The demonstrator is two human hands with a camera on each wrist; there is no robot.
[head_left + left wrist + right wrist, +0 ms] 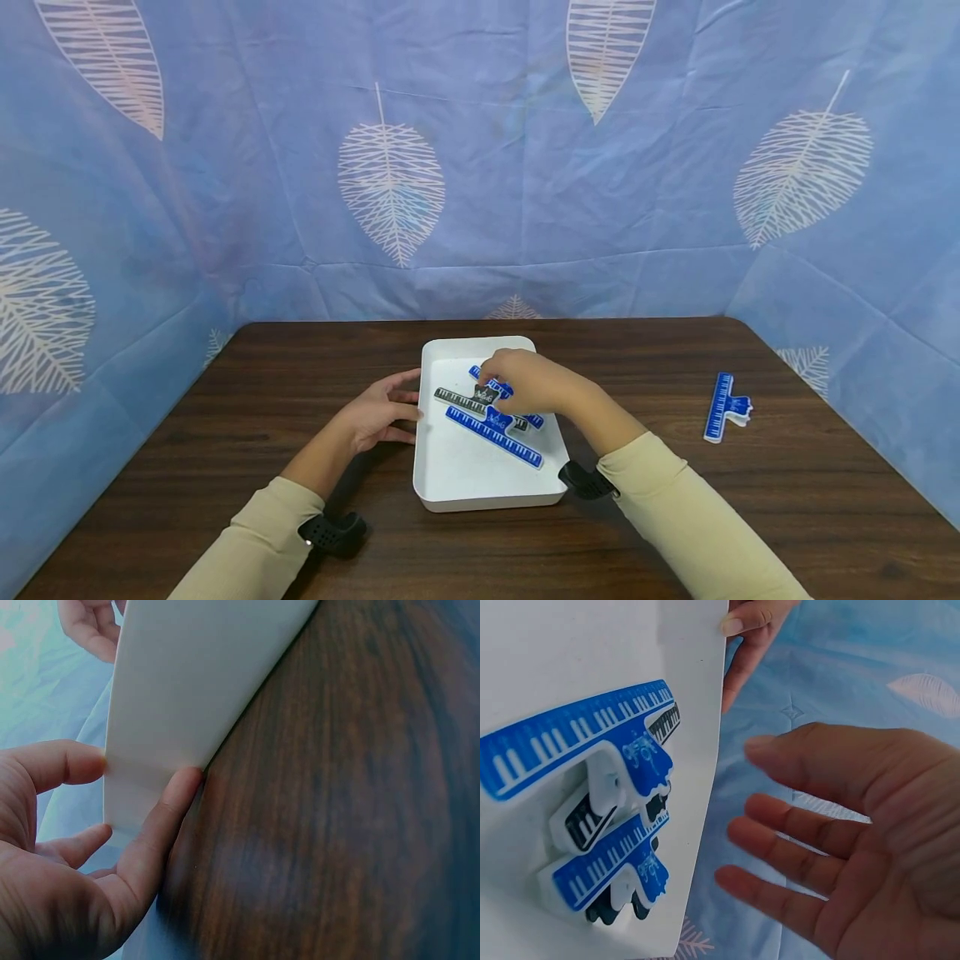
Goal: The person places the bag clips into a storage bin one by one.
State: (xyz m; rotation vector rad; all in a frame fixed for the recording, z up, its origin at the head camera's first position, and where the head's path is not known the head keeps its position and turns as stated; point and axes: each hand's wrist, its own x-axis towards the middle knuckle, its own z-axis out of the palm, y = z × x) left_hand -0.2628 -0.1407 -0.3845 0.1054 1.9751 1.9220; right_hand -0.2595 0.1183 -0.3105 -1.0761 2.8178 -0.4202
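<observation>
A white tray (465, 483) holds two blue clips and one black clip, all with piano-key patterns. The front blue clip (492, 437) lies nearest me, with the black clip (459, 401) and the rear blue clip (504, 388) behind it, close together and partly overlapping. My left hand (375, 412) touches the tray's left side with fingers spread; the left wrist view shows fingertips against its outer wall (172, 690). Over the clips hovers my right hand (536, 382), hiding part of them. In the right wrist view its fingers (787, 851) are parted and hold nothing.
Another blue clip (720, 408) lies on the dark wooden table (637, 533), well to the right of the tray. A blue cloth (480, 192) with white leaf prints hangs behind the table. Black bands (333, 533) sit at both wrists.
</observation>
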